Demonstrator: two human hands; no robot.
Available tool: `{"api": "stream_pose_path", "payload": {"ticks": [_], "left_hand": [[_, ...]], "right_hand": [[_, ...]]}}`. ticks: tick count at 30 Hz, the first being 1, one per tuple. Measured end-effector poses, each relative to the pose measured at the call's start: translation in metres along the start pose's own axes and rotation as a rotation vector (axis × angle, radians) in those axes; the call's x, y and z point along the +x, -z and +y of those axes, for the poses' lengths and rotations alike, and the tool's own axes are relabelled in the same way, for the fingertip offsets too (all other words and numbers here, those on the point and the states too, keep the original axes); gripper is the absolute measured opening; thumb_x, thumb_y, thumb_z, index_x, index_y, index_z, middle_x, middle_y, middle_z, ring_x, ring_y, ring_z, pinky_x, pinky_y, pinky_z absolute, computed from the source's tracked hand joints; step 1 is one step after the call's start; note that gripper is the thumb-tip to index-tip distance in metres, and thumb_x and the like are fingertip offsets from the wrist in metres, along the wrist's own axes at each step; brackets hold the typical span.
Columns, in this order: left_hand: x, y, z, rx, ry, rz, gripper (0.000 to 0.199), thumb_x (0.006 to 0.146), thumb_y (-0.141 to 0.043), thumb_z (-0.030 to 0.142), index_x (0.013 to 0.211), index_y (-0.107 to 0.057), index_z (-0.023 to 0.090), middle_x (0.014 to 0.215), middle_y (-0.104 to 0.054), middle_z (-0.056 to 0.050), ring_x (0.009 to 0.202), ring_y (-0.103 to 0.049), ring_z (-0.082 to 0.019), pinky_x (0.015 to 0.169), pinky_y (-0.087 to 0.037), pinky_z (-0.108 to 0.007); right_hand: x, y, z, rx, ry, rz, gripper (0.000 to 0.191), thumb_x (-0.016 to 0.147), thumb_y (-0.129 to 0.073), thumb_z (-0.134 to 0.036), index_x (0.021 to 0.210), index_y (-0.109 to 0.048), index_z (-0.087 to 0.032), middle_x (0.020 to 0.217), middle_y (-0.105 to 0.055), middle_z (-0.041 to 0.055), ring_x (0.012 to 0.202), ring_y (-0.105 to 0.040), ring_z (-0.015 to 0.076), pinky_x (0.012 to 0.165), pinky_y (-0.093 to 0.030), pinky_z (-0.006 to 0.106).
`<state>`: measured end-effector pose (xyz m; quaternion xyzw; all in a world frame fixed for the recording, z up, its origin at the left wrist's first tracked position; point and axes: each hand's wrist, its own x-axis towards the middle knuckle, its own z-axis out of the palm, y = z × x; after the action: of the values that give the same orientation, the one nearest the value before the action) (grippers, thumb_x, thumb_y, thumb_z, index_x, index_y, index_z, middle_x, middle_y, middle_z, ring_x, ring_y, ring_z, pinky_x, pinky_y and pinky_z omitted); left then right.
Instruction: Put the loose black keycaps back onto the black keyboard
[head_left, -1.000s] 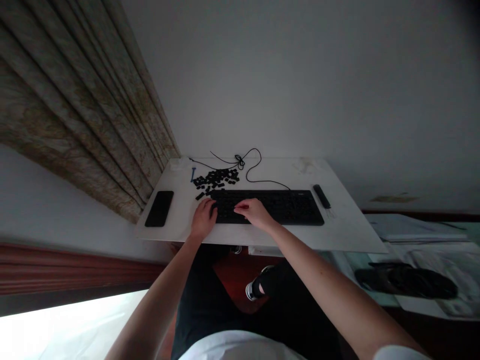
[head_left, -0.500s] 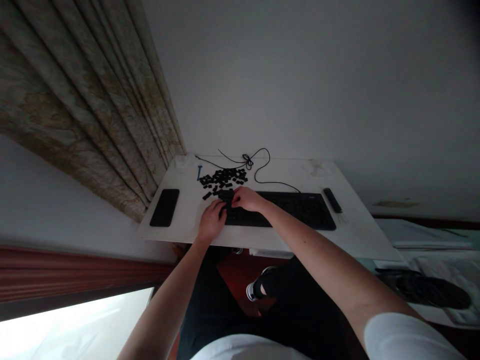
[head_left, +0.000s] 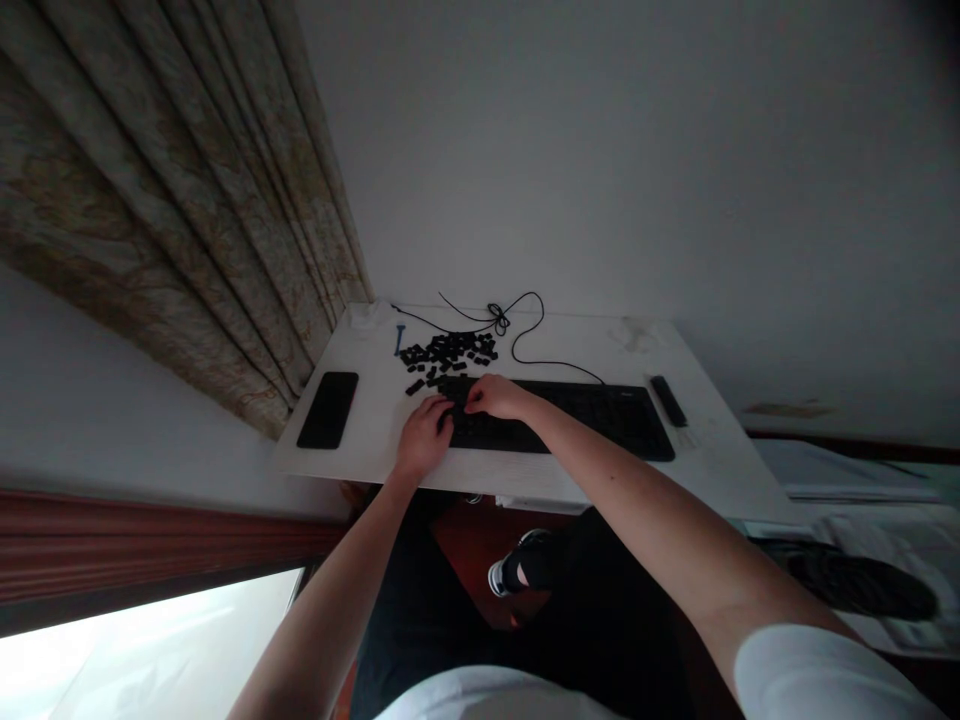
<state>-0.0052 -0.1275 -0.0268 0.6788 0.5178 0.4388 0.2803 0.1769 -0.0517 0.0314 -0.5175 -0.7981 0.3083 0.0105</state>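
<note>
A black keyboard (head_left: 600,412) lies on the white table, its left end partly covered by my hands. My left hand (head_left: 425,436) rests at the keyboard's left edge, fingers curved and a little apart, with nothing visible in it. Over the left part of the keys, my right hand (head_left: 495,397) has its thumb and fingertips pinched together; whatever is between them is too small to make out. Behind my hands is a pile of loose black keycaps (head_left: 450,350), with a few scattered toward the keyboard.
A black phone (head_left: 328,410) lies at the left of the white table (head_left: 720,470). A small blue tool (head_left: 400,340) is beside the keycaps. Behind the keyboard runs a tied black cable (head_left: 536,362). Some dark oblong item (head_left: 668,401) lies right of the keyboard. Curtains (head_left: 247,200) hang at the left.
The camera view has shifted slightly. Both hands stay in nearly the same places on the keyboard, the right still pinched.
</note>
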Motion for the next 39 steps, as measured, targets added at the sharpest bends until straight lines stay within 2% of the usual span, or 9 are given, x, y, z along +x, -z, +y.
{"api": "stream_pose_path", "payload": {"ticks": [5,11,18,24,28,33,36,39], "left_hand": [[0.001,0.000,0.001,-0.029,0.006,0.006,0.028,0.082,-0.061,0.014,0.105,-0.072,0.026,0.117,-0.065,-0.006,0.115,-0.059,-0.027,0.111,-0.040,-0.045],[0.001,0.000,0.002,-0.001,0.015,-0.001,0.028,0.083,-0.060,0.015,0.106,-0.071,0.026,0.118,-0.064,-0.006,0.116,-0.058,-0.027,0.111,-0.040,-0.044],[0.000,0.000,0.001,0.055,0.000,-0.027,0.028,0.084,-0.059,0.016,0.109,-0.070,0.025,0.121,-0.063,-0.007,0.116,-0.059,-0.027,0.110,-0.042,-0.044],[-0.002,-0.001,-0.003,0.135,-0.053,-0.027,0.032,0.088,-0.054,0.016,0.117,-0.065,0.024,0.124,-0.062,-0.008,0.119,-0.058,-0.024,0.109,-0.044,-0.043],[-0.002,-0.001,-0.010,0.075,-0.028,0.022,0.035,0.089,-0.048,0.013,0.121,-0.061,0.022,0.120,-0.065,-0.009,0.114,-0.062,-0.022,0.104,-0.048,-0.043],[-0.002,-0.002,-0.010,-0.023,0.049,0.079,0.034,0.089,-0.048,0.011,0.118,-0.060,0.021,0.116,-0.068,-0.009,0.106,-0.066,-0.022,0.099,-0.051,-0.041],[-0.003,-0.002,-0.007,-0.049,0.069,0.082,0.031,0.088,-0.050,0.013,0.116,-0.061,0.021,0.114,-0.068,-0.008,0.104,-0.067,-0.021,0.097,-0.052,-0.039],[-0.003,-0.002,-0.006,-0.084,0.085,0.085,0.028,0.089,-0.050,0.015,0.114,-0.062,0.020,0.111,-0.069,-0.008,0.101,-0.068,-0.021,0.093,-0.054,-0.038]], "right_hand": [[0.004,-0.001,0.006,0.132,-0.042,0.020,0.015,0.077,-0.072,-0.030,0.079,-0.080,-0.018,0.068,-0.072,0.0015,0.068,-0.064,0.0165,0.062,-0.042,0.025],[0.003,-0.001,0.000,0.136,-0.098,0.032,0.012,0.072,-0.076,-0.029,0.073,-0.078,-0.017,0.065,-0.071,0.0034,0.070,-0.066,0.0186,0.059,-0.042,0.025],[0.004,-0.002,-0.008,0.056,-0.191,0.047,0.016,0.070,-0.079,-0.029,0.078,-0.077,-0.016,0.073,-0.072,0.0063,0.074,-0.067,0.0204,0.058,-0.042,0.026],[0.005,-0.001,-0.009,-0.047,-0.194,0.017,0.023,0.073,-0.078,-0.036,0.086,-0.076,-0.018,0.084,-0.074,0.0062,0.079,-0.068,0.0207,0.062,-0.044,0.026],[0.006,0.000,-0.010,-0.083,-0.205,-0.008,0.025,0.073,-0.078,-0.038,0.088,-0.075,-0.019,0.089,-0.075,0.0065,0.085,-0.069,0.0223,0.065,-0.046,0.026],[0.003,-0.001,-0.013,-0.130,-0.210,0.033,0.031,0.073,-0.079,-0.042,0.094,-0.074,-0.020,0.100,-0.074,0.0097,0.096,-0.068,0.0273,0.071,-0.049,0.030],[0.001,-0.002,-0.013,-0.155,-0.220,0.037,0.036,0.074,-0.078,-0.042,0.102,-0.072,-0.019,0.102,-0.074,0.0118,0.097,-0.068,0.0285,0.074,-0.049,0.032],[0.000,-0.001,-0.013,-0.155,-0.211,0.026,0.037,0.072,-0.080,-0.040,0.101,-0.073,-0.019,0.100,-0.074,0.0114,0.095,-0.068,0.0278,0.074,-0.048,0.032]]}}
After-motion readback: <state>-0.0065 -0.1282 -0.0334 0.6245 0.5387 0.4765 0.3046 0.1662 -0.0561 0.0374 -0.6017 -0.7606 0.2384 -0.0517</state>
